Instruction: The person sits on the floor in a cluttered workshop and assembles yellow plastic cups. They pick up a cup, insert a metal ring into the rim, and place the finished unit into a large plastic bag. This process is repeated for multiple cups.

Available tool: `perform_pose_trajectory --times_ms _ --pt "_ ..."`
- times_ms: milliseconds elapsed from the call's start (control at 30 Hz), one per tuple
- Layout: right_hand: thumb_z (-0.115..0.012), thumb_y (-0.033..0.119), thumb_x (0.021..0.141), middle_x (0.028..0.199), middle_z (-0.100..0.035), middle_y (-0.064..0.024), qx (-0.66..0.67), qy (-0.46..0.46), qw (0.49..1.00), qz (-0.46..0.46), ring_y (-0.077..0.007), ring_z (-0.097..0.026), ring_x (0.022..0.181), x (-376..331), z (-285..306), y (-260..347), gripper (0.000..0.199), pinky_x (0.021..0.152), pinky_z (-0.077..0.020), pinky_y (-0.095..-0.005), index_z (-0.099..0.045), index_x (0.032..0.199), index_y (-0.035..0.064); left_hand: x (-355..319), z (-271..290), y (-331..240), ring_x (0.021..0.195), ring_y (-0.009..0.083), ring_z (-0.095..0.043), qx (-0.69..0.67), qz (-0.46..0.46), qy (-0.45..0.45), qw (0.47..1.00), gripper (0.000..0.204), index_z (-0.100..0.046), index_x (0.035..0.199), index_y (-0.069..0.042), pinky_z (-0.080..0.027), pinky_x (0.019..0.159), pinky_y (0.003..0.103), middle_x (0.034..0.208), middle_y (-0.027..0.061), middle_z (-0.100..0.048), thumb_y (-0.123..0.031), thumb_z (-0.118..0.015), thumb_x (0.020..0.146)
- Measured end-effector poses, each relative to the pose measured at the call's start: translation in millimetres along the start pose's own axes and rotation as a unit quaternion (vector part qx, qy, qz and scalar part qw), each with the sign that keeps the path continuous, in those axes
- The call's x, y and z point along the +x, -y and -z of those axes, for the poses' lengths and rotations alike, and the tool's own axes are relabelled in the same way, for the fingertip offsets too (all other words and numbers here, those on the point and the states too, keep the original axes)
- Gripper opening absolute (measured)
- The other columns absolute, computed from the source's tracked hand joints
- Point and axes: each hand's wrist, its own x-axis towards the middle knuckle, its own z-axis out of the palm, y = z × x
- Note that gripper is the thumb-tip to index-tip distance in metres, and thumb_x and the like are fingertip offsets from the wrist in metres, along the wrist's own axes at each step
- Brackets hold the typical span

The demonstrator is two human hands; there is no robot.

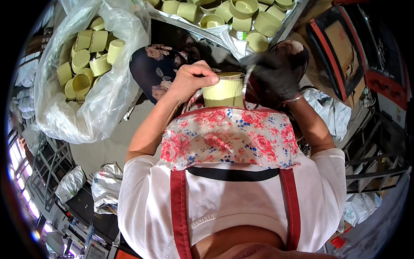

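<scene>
A pale yellow-green pot (223,92) with a round rim stands upright between my knees, just beyond the floral apron (228,138). My left hand (192,80), bare, is closed on the pot's left rim, with thumb and finger at its edge. My right hand (276,77), in a dark glove, is at the pot's right side and smeared by motion. A thin shiny strip (246,83) runs down by the pot's right edge beneath the gloved fingers. Whether the glove grips this strip cannot be made out.
To the left, a clear plastic bag (51,108) holds several similar pots (81,59). Ahead lies a metal-edged tray (194,28) with many more pots (243,8). Red-and-black crates (340,52) stand at the right, near crumpled silvery packaging (330,110).
</scene>
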Motion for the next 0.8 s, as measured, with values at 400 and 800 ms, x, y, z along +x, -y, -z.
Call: perform_pose_trajectory --times_ms 400,800 --pt "-0.066 0.013 0.076 0.069 -0.061 0.001 0.132 0.131 0.969 -0.161 -0.0046 -0.051 0.06 0 -15 -34 0.016 0.054 -0.0433 -0.0211 -0.065 0.086 0.0008 -12 7 18 0.088 0.0106 -0.05 -0.048 -0.008 -0.066 0.997 0.01 -0.069 0.083 -0.001 -0.04 0.077 0.022 0.098 0.0038 -0.054 -0.009 -0.066 0.078" --pt "-0.067 0.009 0.073 0.074 -0.06 0.0002 0.243 0.135 0.947 -0.163 -0.005 -0.051 0.064 -4 -9 -17 0.016 0.057 -0.0422 -0.0203 -0.063 0.086 0.0002 -20 0 -4 0.107 0.0206 -0.052 -0.324 0.131 0.067 0.934 0.049 -0.041 0.124 0.001 -0.039 0.095 0.035 0.117 0.0111 -0.052 -0.023 -0.057 0.084"
